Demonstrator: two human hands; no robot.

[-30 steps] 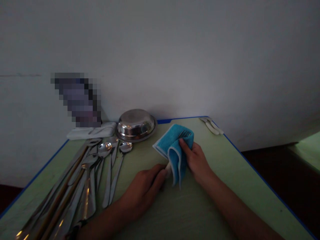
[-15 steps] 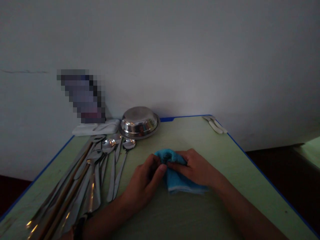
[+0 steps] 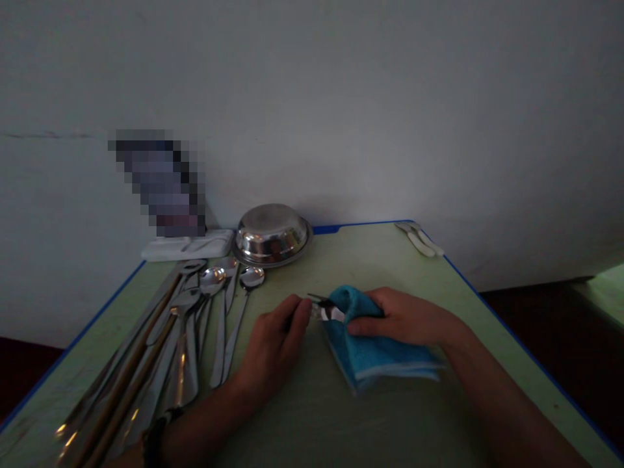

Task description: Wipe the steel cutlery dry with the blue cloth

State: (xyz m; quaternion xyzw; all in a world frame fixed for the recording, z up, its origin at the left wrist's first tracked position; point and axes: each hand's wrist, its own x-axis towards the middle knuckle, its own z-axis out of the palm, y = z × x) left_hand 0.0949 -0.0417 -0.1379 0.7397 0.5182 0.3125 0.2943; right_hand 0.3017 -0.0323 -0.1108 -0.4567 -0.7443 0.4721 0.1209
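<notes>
Over the middle of the table, my right hand (image 3: 412,317) is closed on a folded blue cloth (image 3: 363,348), thumb in front. My left hand (image 3: 280,335), its thumb and finger pinched together, grips one end of a small shiny metal utensil (image 3: 333,314). The utensil's other end goes into the fold of the cloth, so its kind cannot be made out. A thin dark piece sticks out above it, between the two hands. To the left of my left hand, a spoon (image 3: 252,278) lies at the edge of a spread of cutlery.
Several spoons, long metal utensils and wooden-handled pieces (image 3: 141,364) cover the table's left side. An upturned steel bowl (image 3: 272,235) stands at the back by the wall, beside a white tray (image 3: 160,249). Two white-handled utensils (image 3: 420,242) lie at the back right corner.
My right hand has drawn the cloth to the right, away from my left hand. Part of the metal utensil now shows between them. The other cutlery has not moved.
</notes>
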